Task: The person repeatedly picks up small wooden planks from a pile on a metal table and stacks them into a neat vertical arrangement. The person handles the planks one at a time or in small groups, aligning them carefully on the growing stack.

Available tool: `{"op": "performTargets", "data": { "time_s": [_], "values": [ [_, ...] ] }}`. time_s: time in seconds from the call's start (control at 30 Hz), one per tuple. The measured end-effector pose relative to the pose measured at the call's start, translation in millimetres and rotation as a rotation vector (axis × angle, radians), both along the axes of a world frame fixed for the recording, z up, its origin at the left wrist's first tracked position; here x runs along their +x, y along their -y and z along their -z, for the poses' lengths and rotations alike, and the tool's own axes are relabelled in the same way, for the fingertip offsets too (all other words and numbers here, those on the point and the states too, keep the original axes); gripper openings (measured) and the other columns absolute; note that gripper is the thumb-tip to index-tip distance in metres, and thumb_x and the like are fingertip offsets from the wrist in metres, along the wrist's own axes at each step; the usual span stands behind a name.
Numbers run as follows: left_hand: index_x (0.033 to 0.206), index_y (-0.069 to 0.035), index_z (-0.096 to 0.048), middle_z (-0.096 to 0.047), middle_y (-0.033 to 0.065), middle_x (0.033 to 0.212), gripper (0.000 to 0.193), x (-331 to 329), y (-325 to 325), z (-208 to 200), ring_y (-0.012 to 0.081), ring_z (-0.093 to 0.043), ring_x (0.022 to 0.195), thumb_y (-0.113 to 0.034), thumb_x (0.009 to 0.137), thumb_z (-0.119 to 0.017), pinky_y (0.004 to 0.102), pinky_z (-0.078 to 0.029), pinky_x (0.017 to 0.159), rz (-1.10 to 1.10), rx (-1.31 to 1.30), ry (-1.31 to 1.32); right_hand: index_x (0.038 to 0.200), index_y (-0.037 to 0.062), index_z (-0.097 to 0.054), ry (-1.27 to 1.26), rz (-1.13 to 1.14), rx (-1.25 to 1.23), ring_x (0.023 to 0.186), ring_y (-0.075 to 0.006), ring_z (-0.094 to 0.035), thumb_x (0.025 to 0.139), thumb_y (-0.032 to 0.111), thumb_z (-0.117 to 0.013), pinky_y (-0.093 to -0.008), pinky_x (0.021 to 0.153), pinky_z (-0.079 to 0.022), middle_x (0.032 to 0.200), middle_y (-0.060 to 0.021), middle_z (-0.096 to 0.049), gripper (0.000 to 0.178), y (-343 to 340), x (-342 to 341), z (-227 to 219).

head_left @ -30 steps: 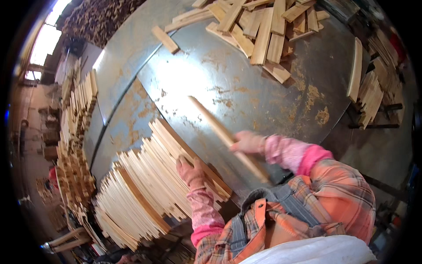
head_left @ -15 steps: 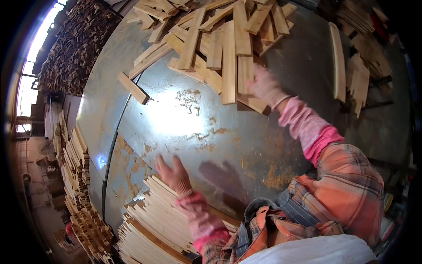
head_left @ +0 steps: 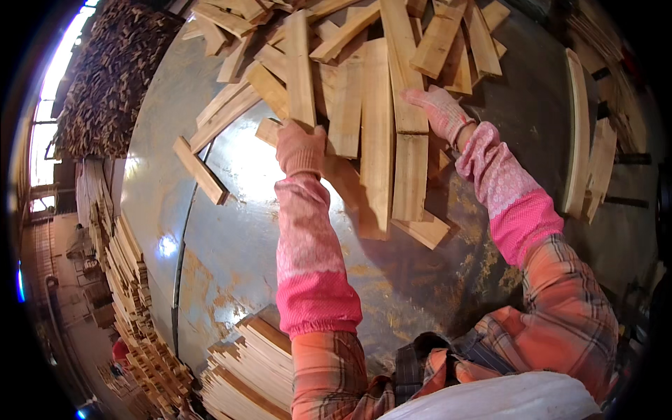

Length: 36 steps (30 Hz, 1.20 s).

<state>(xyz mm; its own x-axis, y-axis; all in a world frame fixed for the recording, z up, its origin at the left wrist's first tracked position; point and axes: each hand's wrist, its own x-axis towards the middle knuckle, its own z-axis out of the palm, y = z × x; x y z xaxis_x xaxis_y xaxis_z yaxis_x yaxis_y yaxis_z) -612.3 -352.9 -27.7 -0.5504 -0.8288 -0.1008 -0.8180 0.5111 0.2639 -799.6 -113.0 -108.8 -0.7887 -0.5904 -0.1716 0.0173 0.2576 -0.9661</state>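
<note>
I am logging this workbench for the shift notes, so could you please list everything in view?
loose wooden slats: a jumbled heap, too many to count, pale tan, far side of the table.
single short slat: one, tan, lying apart on the table, left of the heap.
neat slat stack: one stack, pale, near edge of the table by the left elbow.
metal table: one, grey with rust patches, under everything.
stacked slats: several rows, tan, on the floor at left.
curved wood pieces: a few, tan, right edge of the table.
left hand: pink glove and pink sleeve cover, resting on the heap's near left slats.
right hand: pink glove, on a long slat in the heap.
</note>
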Motion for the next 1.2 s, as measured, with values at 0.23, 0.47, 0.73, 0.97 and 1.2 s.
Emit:
{"op": "performTargets", "data": {
  "time_s": [0.23, 0.47, 0.73, 0.97, 1.2],
  "values": [
    [0.130, 0.005, -0.060, -0.070, 0.0110, 0.095, 0.050, 127.5, -96.1, 21.4, 0.0221, -0.069, 0.081, -0.020, 0.087, -0.069, 0.0326, -0.056, 0.072, -0.001, 0.900, -0.637, 0.118, -0.0106, -0.062, 0.202, 0.056, 0.084, 0.101, -0.0295, -0.071, 0.081, 0.039, -0.081, -0.0377, 0.091, -0.054, 0.115, -0.0214, -0.071, 0.065, -38.4, 60.9, -48.6],
    [0.140, 0.005, -0.055, -0.069, 0.0101, 0.111, 0.061, 270.5, -250.2, 16.7, 0.0191, -0.065, 0.091, 0.000, 0.079, -0.057, 0.0304, -0.054, 0.082, -0.449, 1.580, -0.966, 0.127, -0.0022, -0.062, 0.229, -0.182, 0.387, 0.111, -0.0308, -0.069, 0.078, 0.031, -0.082, -0.0375, 0.099, -0.052, 0.119, -0.0187, -0.071, 0.063, -96.0, 207.3, -101.2],
    [0.142, 0.004, -0.050, -0.068, 0.0126, 0.118, 0.072, 365.4, -362.1, -4.9, 0.0262, -0.067, 0.096, -0.008, 0.073, -0.062, 0.0394, -0.057, 0.088, -0.496, 1.700, -1.010, 0.129, -0.0029, -0.064, 0.701, -0.436, 0.064, 0.101, -0.0163, -0.067, 0.082, 0.009, -0.078, -0.0321, 0.091, -0.054, 0.113, -0.0080, -0.071, 0.051, -180.9, 313.0, -84.8],
    [0.150, 0.000, -0.041, -0.065, 0.0137, 0.128, 0.073, 444.2, -359.3, 3.8, 0.0293, -0.066, 0.113, -0.021, 0.085, -0.069, 0.0439, -0.057, 0.095, -0.483, 1.604, -1.292, 0.125, -0.0040, -0.066, 0.798, -0.591, -0.002, 0.096, -0.0182, -0.068, 0.085, 0.016, -0.077, -0.0311, 0.086, -0.055, 0.107, -0.0101, -0.073, 0.046, -139.6, 368.4, -73.2],
    [0.144, 0.002, -0.049, -0.069, 0.0138, 0.123, 0.059, 495.5, -349.5, 18.5, 0.0283, -0.069, 0.109, -0.008, 0.088, -0.067, 0.0423, -0.058, 0.095, -0.661, 1.443, -1.340, 0.112, -0.0015, -0.074, 0.404, -0.777, 0.101, 0.094, -0.0161, -0.068, 0.090, 0.021, -0.077, -0.0313, 0.089, -0.055, 0.102, -0.0065, -0.074, 0.032, -93.4, 413.6, -32.2]
  ]
}}
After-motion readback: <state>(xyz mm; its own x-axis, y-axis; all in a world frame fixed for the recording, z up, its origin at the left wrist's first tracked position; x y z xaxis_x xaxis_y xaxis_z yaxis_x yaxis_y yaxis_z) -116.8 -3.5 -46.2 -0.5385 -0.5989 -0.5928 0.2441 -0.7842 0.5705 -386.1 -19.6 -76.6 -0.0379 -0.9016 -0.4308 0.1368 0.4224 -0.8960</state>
